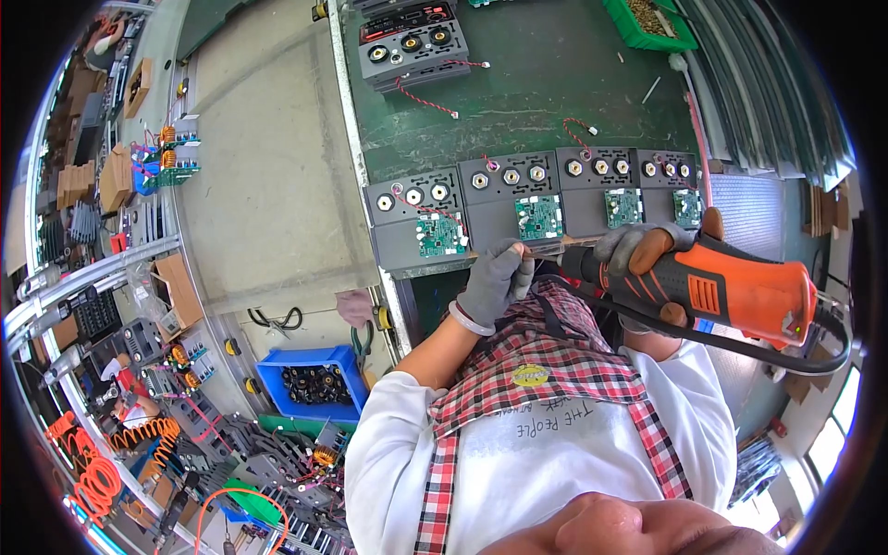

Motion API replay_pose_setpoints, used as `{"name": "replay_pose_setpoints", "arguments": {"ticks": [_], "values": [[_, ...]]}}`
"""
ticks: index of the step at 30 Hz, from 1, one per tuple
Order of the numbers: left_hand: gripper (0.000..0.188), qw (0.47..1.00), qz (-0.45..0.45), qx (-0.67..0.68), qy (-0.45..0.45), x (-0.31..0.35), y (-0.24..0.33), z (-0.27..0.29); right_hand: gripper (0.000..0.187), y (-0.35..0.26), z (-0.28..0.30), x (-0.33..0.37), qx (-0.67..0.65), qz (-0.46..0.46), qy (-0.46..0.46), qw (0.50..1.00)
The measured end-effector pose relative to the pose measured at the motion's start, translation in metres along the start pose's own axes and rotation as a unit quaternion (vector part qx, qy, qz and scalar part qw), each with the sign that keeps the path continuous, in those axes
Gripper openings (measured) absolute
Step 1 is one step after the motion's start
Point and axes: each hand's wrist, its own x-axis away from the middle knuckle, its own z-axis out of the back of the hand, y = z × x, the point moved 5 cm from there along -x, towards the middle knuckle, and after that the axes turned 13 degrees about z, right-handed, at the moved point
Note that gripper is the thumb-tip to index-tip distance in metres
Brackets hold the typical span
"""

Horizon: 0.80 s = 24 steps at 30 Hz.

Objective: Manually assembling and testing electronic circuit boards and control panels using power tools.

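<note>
My right hand [647, 250], in a grey and brown glove, is wrapped round an orange and black corded power screwdriver [745, 287] lying level across my front, its nose pointing left. My grey-gloved left hand [499, 277] is closed in a pinch at the tool's tip; what sits between the fingertips is too small to make out. Just beyond both hands is a row of several dark grey panels [495, 217] on the green bench. Each carries a green circuit board [539, 218], brass-centred hex nuts and a thin red wire lead [577, 132].
Farther back stand grey units with black knobs [412, 65]. A green bin of small brass parts [652, 23] is at the far right. Left of the bench runs a pale conveyor [268, 166] with a metal rail; a blue bin of black parts [314, 381] and pliers [275, 321] lie nearby.
</note>
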Motion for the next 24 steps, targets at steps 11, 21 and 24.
{"name": "replay_pose_setpoints", "arguments": {"ticks": [11, 21, 24], "values": [[0.070, 0.563, -0.082, -0.758, 0.320, -0.037, 0.043, -0.001, 0.084, 0.075, 0.047, -0.002, 0.028, 0.002, 0.068, 0.997], [0.080, 0.515, -0.050, -0.807, 0.286, -0.050, 0.041, 0.008, 0.069, 0.117, 0.062, 0.024, 0.249, -0.074, -0.185, 0.948], [0.083, 0.505, -0.055, -0.810, 0.293, -0.051, 0.040, 0.011, 0.058, 0.111, 0.045, 0.019, 0.098, -0.097, 0.068, 0.988]]}}
